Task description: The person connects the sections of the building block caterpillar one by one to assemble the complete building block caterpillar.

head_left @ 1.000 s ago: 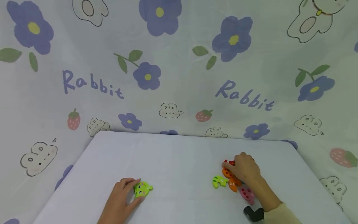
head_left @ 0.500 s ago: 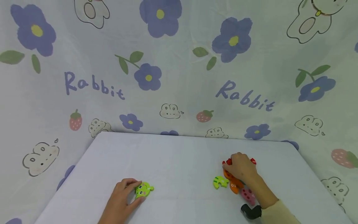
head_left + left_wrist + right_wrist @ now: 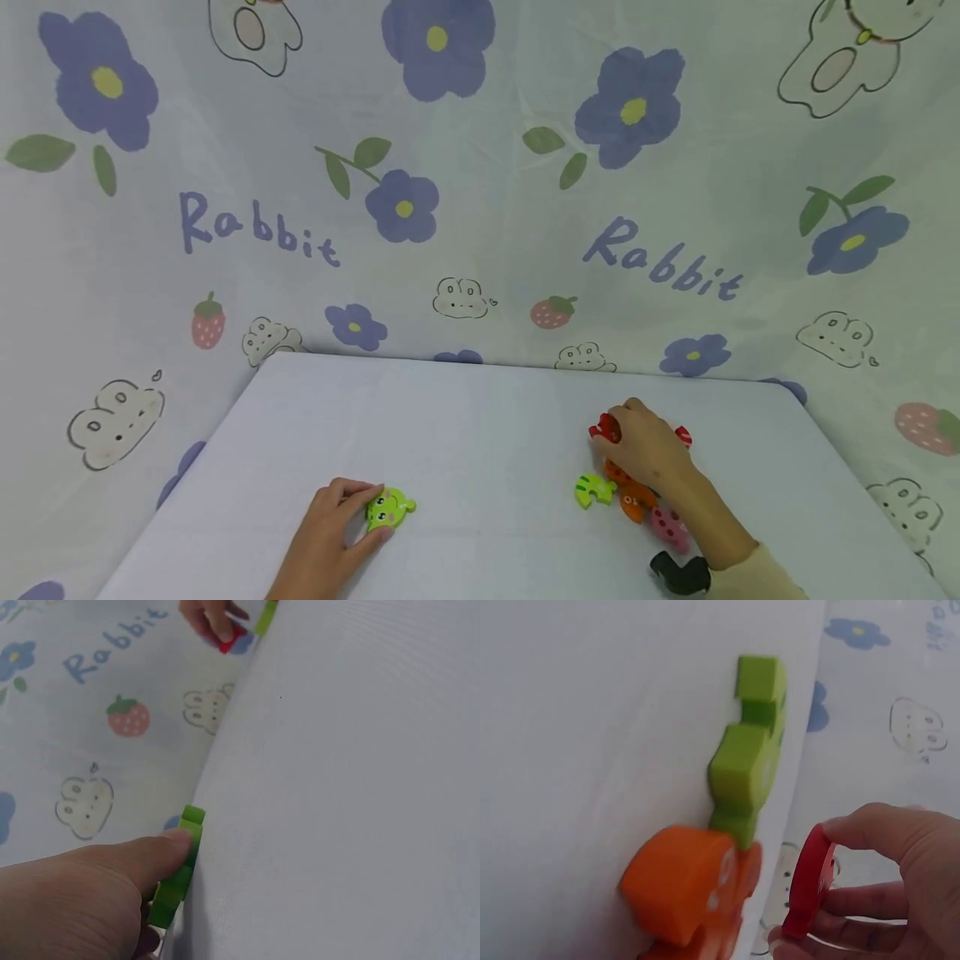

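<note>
My left hand (image 3: 322, 533) pinches a bright green wooden piece with a smiling face (image 3: 390, 508) at the left of the table; the left wrist view shows the thumb against the green block (image 3: 177, 877). Over on the right, my right hand (image 3: 645, 446) grips a red wooden piece (image 3: 606, 427) by its edges between thumb and fingers. The right wrist view shows this red piece (image 3: 808, 881) raised off the table. Under and beside that hand lie an orange piece with a face (image 3: 637, 502) and a light green striped piece (image 3: 594, 491).
A pink spotted piece (image 3: 670, 529) and a black curved piece (image 3: 680, 573) lie near the right forearm. Part of another red piece (image 3: 683, 436) shows behind the right hand. The white table (image 3: 480, 467) meets a printed cloth (image 3: 480, 233) at its back edge.
My right hand has shifted slightly away and left, drawing the red piece off the orange pieces, so more of it shows. My left hand still holds the green piece in place.
</note>
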`<action>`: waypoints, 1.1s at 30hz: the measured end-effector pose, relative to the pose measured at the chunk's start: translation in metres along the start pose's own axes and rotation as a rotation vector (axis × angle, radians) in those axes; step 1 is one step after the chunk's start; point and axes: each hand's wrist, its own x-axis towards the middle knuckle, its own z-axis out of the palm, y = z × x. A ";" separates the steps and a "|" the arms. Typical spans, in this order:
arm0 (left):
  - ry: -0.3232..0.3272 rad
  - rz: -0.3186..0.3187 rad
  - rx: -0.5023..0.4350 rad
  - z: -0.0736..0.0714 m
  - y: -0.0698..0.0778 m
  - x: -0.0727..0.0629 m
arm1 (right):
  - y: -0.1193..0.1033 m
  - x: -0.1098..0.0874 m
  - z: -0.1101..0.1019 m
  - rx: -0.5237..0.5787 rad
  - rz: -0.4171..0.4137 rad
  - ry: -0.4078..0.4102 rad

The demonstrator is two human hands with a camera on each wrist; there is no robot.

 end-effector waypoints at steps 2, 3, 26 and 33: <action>-0.010 -0.014 0.000 0.000 0.000 0.001 | -0.006 -0.001 -0.002 0.003 -0.031 0.002; -0.012 -0.018 -0.004 0.001 0.000 0.001 | -0.010 -0.002 -0.004 0.007 -0.046 0.001; 0.024 -0.007 -0.035 -0.001 -0.002 -0.005 | -0.094 -0.021 -0.009 0.067 -0.390 -0.030; 0.010 -0.013 -0.045 -0.002 -0.001 -0.004 | -0.111 -0.023 -0.006 0.080 -0.454 -0.067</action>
